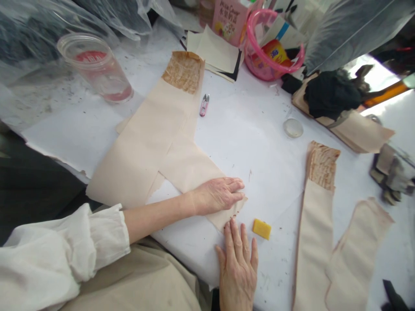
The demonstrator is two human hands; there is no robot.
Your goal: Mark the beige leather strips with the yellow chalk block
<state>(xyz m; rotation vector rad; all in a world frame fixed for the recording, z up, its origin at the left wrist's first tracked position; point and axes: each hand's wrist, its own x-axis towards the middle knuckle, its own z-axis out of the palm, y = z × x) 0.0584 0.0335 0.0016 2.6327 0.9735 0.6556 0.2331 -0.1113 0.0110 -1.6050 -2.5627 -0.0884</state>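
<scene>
Your left hand [220, 195] lies flat, palm down, on the end of a beige fabric strip [191, 166]. Its fingers are straight and together and point to your right. That grip is open: it presses on the cloth and closes on nothing.

Your right hand [238, 264] also rests palm down with its grip open, on the white desk [246, 129] near the front edge. Its fingers point away from you, and the fingertips reach the lower edge of the strip's end, just below your left hand.

The strip runs diagonally from the middle of the desk down to your hands. Its upper part is tucked under a long beige stocking [142, 147], which has a brown lace band [184, 71] at its far end.

A small yellow block [262, 229] sits on the desk just to the right of your right hand, not touching it. Further right lie two more beige stocking pieces [319, 224], one with a lace top.

Pink thread snips [204, 105] lie beside the lace band, and a clear plastic cup [97, 67] stands at the far left. A small round dish [293, 128] sits towards the far right, a pink basket [269, 47] stands at the back, and a heap of black cloth [330, 93] lies on the right.
</scene>
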